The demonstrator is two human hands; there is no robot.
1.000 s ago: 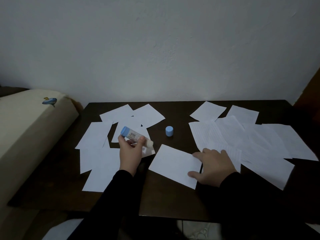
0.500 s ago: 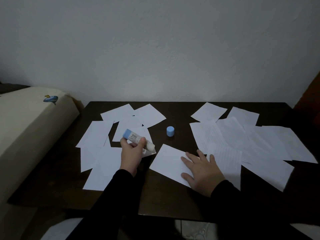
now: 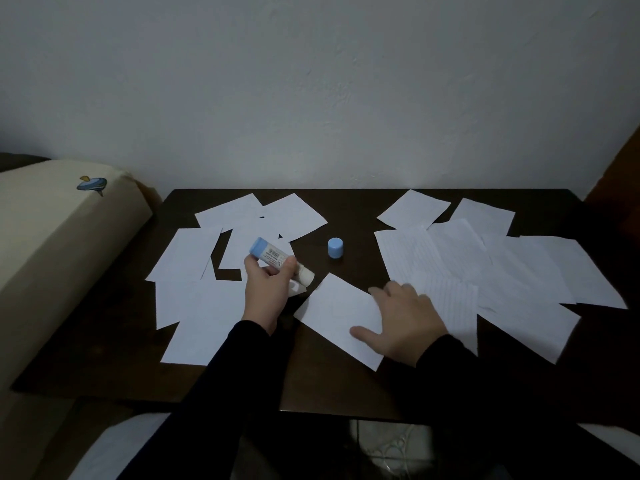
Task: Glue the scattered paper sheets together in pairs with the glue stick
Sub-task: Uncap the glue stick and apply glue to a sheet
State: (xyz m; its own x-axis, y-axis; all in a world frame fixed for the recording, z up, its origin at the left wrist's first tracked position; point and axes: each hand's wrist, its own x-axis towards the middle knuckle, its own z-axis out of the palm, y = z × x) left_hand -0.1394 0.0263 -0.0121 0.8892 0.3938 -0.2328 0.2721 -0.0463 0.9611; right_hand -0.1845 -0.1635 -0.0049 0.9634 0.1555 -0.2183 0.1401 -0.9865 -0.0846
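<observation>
**Left hand holds the open glue stick, right hand lies flat on a sheet**

The left hand (image 3: 266,285) has its fingers and thumb curled round the glue stick (image 3: 278,259). The stick is tilted: its blue base points up and to the left, and its white glue end points down and to the right, just above the table and close to the upper left corner of the centre sheet (image 3: 341,317). A barcode label is visible on the body of the stick.

The right hand (image 3: 403,322) rests flat on the right part of this centre sheet, with the fingers straight and spread and the thumb pointing to the left. It holds nothing; it only presses the paper on the table. The sheet lies at an angle on the dark wooden table (image 3: 322,382), apart from the other papers on its left side.

The blue cap (image 3: 335,248) of the glue stick stands alone on the table, behind the centre sheet and between the two groups of paper. To the left is a group of plain white sheets (image 3: 194,303) that overlap each other. To the right is a larger group of sheets (image 3: 502,271), some with faint lines, also overlapping.

At the far left a cream cushion (image 3: 52,244) with a small blue picture on it lies beside the table. Behind the table is a plain white wall (image 3: 311,91). Both arms wear dark sleeves.
</observation>
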